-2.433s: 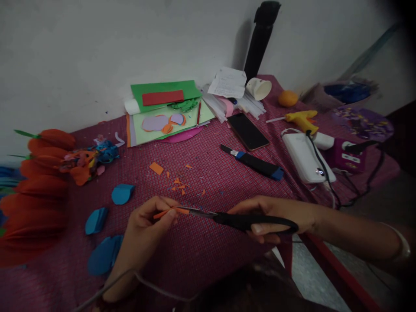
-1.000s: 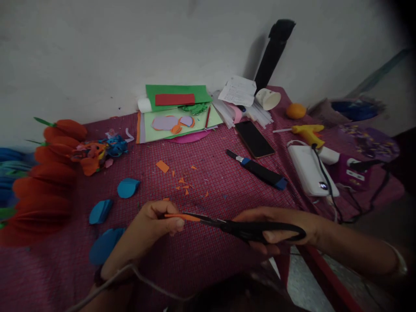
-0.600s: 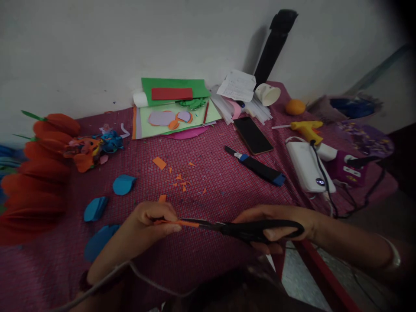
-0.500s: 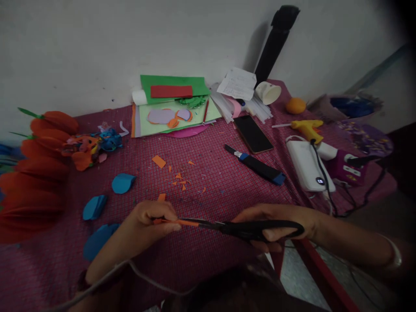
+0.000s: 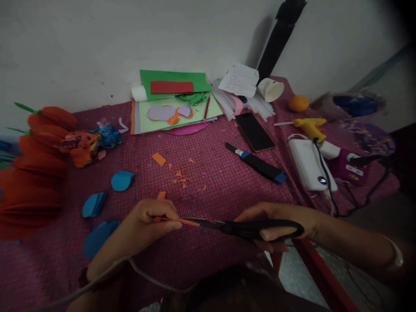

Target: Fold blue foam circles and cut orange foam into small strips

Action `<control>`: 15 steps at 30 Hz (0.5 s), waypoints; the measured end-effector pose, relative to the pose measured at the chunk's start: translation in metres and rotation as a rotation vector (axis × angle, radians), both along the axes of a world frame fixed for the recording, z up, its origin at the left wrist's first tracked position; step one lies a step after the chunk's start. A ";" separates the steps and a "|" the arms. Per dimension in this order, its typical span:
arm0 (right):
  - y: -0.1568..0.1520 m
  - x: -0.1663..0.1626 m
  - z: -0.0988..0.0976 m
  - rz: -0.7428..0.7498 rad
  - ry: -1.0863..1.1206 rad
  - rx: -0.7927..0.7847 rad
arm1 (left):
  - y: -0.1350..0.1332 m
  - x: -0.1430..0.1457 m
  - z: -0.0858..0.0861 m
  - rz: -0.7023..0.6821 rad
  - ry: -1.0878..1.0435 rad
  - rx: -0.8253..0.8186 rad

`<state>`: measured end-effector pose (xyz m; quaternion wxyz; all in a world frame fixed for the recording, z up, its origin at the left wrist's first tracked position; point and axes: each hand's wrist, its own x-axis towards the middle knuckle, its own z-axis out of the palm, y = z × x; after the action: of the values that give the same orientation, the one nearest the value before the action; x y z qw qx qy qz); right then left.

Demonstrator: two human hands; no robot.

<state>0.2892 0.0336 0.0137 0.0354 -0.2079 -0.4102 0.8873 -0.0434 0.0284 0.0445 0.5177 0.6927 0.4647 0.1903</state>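
Note:
Between thumb and fingers, my left hand (image 5: 151, 221) pinches a small piece of orange paper (image 5: 190, 222), seen nearly edge-on. Black-handled scissors (image 5: 250, 229) are gripped in my right hand (image 5: 276, 216), with the blades pointing left and lying along the orange paper close to my left fingertips. Just beyond my left hand lies another orange scrap (image 5: 161, 195). A flat orange rectangle (image 5: 159, 159) and several tiny orange clippings (image 5: 180, 177) are scattered on the checked red cloth (image 5: 208, 151). Blue folded paper rounds (image 5: 122, 180) sit to the left of my left hand.
A box cutter (image 5: 260, 165), a phone (image 5: 254, 132), a white power bank (image 5: 310, 164) and a yellow glue gun (image 5: 311, 128) lie at right. Orange paper pumpkins (image 5: 35, 173) stand far left. Coloured sheets (image 5: 146, 123) lie at the back; a cable crosses my left forearm.
The view has shifted slightly. Both hands, the scissors and the orange paper keep nearly the same position, with the paper tilted a little more against the blades.

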 end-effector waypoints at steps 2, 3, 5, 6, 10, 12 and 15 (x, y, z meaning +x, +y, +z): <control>0.000 0.000 0.000 -0.001 -0.010 0.011 | 0.000 0.000 -0.001 0.000 -0.004 -0.011; 0.000 0.000 0.000 0.000 -0.019 0.022 | 0.000 0.000 -0.001 0.004 -0.004 -0.019; -0.001 0.001 0.001 0.004 -0.038 0.047 | 0.000 -0.001 -0.003 0.017 -0.003 -0.034; -0.001 0.001 0.001 0.002 -0.048 0.058 | 0.000 -0.001 -0.003 0.028 0.002 -0.039; -0.003 0.001 0.003 -0.044 -0.073 0.072 | 0.002 -0.002 -0.003 0.119 -0.012 -0.072; -0.003 0.000 0.003 -0.065 -0.071 0.065 | 0.002 -0.001 0.000 0.156 -0.059 -0.108; -0.003 -0.002 0.004 -0.089 -0.053 0.062 | 0.001 0.001 0.003 0.201 -0.136 -0.153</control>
<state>0.2871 0.0305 0.0176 0.0702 -0.2483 -0.4285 0.8659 -0.0420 0.0293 0.0473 0.5777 0.5867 0.5086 0.2519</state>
